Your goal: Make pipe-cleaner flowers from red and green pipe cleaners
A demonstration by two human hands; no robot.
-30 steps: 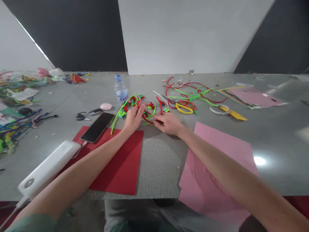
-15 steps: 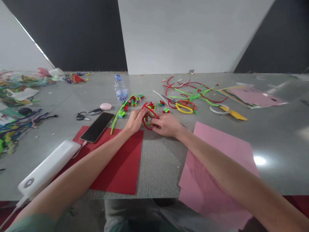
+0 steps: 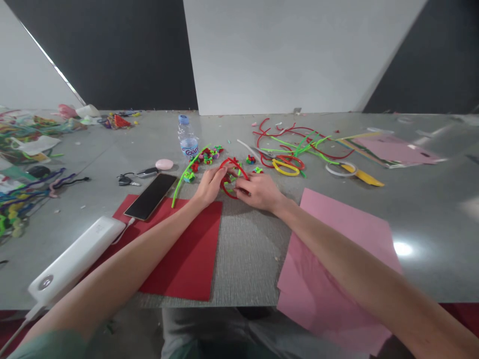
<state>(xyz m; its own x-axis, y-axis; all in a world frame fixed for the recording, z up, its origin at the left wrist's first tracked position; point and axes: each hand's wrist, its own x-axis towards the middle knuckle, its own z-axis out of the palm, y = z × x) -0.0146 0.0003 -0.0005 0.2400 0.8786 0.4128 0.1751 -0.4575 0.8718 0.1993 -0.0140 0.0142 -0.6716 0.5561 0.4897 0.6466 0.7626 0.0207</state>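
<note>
A red pipe cleaner [image 3: 228, 196] is bent into a loop between my two hands, above the grey table. My left hand [image 3: 210, 185] is closed on its left side, fingertips pinching near the top. Its right side is gripped by my right hand [image 3: 258, 191], with the fingers curled. Bits of green show inside the loop, partly hidden by my fingers. Small red, green and blue pipe-cleaner pieces [image 3: 207, 156] lie just beyond my hands. A straight green pipe cleaner [image 3: 181, 185] rests left of my left hand.
Scissors with yellow and red handles [image 3: 286, 168] lie beyond my right hand, near loose red and green pipe cleaners [image 3: 313, 144]. A water bottle [image 3: 187, 138] stands at the back. Left are a phone [image 3: 151, 196], power bank [image 3: 77, 259] and red paper [image 3: 183, 254]; right, pink paper [image 3: 337, 239].
My right hand has shifted slightly to the right, and the red loop has widened and turned a little. My left hand stays nearly in place.
</note>
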